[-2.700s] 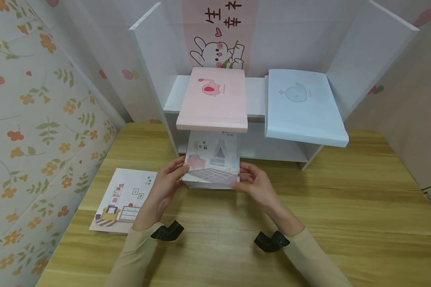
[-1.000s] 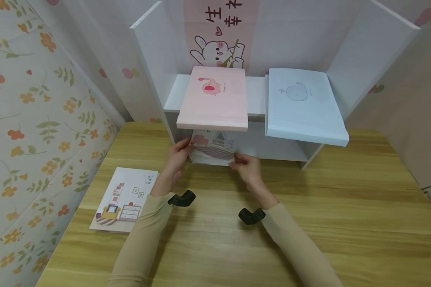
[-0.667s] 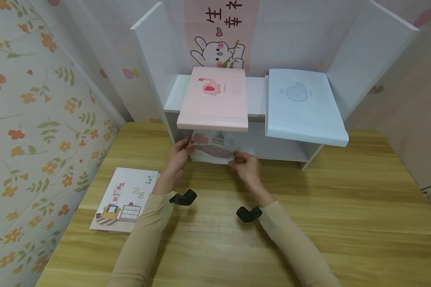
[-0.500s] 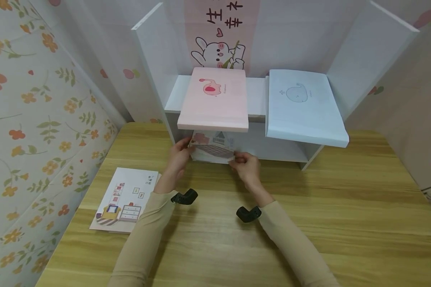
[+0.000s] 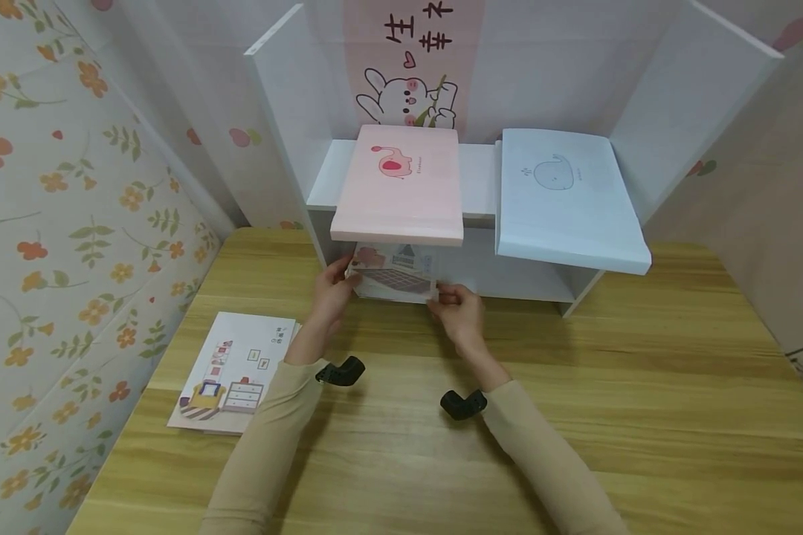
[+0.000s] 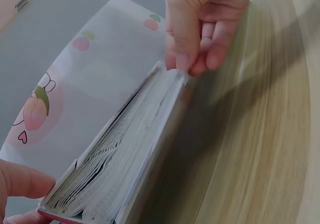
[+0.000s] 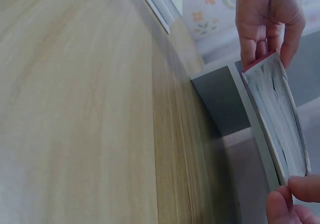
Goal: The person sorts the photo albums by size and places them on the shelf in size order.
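Note:
A photo album (image 5: pixel 401 281) with a printed room scene on its cover lies partly inside the lower left of the white shelf (image 5: pixel 522 275). Its inner end is hidden under the pink elephant album (image 5: pixel 401 186). My left hand (image 5: pixel 331 291) pinches the left front corner, thumb on top. At the right front corner, my right hand (image 5: pixel 458 308) grips between thumb and curled fingers. The left wrist view shows the thick page edges (image 6: pixel 117 154) between both hands. In the right wrist view, my left hand (image 7: pixel 270 24) is at the far corner and my right hand (image 7: pixel 295 199) at the near one.
A pale blue whale album (image 5: pixel 569 200) overhangs the upper shelf at right. Another illustrated album (image 5: pixel 234 371) lies on the wooden table (image 5: pixel 642 416) beside my left forearm. The shelf's upright side panels (image 5: pixel 288 111) rise at both ends, with a floral curtain (image 5: pixel 73 223) to the left.
Both hands have moved forward with the album, sliding it from the table's front side deeper under the pink elephant album. Over the last second it has barely shifted.

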Motion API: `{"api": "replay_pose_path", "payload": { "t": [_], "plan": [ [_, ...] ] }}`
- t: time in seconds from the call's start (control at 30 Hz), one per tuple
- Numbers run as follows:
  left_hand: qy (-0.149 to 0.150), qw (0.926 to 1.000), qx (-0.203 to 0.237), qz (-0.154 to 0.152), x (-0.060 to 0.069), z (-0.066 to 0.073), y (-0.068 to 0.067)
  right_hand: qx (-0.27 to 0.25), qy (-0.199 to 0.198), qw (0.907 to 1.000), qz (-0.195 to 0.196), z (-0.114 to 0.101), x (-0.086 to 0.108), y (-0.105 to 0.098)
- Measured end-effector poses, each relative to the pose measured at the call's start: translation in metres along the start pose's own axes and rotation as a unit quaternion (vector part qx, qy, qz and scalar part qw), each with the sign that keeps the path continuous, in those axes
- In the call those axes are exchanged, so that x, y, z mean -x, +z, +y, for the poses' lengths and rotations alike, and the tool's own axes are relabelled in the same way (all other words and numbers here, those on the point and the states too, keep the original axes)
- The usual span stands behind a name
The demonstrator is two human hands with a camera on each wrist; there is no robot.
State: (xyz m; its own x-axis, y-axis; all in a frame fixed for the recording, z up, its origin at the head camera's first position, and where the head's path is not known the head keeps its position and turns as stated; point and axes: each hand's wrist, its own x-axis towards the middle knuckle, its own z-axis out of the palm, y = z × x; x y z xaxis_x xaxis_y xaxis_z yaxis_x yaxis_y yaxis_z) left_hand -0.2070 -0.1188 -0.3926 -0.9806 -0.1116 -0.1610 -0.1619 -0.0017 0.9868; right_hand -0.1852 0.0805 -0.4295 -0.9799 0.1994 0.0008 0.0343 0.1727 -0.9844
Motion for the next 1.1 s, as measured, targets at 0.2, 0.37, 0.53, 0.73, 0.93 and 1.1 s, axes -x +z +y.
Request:
{"api": "replay_pose_path", "payload": {
  "t": [0.2, 0.37, 0.53, 0.73, 0.93, 1.1],
  "plan": [
    [0.006, 0.9999, -0.013, 0.005, 0.005, -0.002, -0.005, -0.005, 0.009, 0.9999, 0.005, 0.001, 0.006, -0.002],
    [0.016, 0.9998, -0.008, -0.001, 0.012, -0.004, -0.01, -0.031, 0.038, 0.9988, -0.006, 0.001, 0.012, -0.005],
    [0.022, 0.9997, -0.002, -0.008, 0.018, -0.008, -0.015, -0.034, 0.065, 0.997, -0.025, 0.005, 0.017, -0.007],
    [0.03, 0.9988, -0.038, -0.006, 0.026, -0.014, -0.024, -0.056, 0.095, 0.9925, -0.054, 0.009, 0.026, -0.007],
    [0.016, 0.9977, -0.066, -0.009, 0.036, -0.016, -0.035, -0.071, 0.091, 0.9901, -0.078, 0.01, 0.036, -0.004],
    [0.008, 0.9972, -0.072, -0.019, 0.042, -0.018, -0.042, -0.08, 0.088, 0.9884, -0.094, 0.011, 0.043, 0.001]
  ]
}}
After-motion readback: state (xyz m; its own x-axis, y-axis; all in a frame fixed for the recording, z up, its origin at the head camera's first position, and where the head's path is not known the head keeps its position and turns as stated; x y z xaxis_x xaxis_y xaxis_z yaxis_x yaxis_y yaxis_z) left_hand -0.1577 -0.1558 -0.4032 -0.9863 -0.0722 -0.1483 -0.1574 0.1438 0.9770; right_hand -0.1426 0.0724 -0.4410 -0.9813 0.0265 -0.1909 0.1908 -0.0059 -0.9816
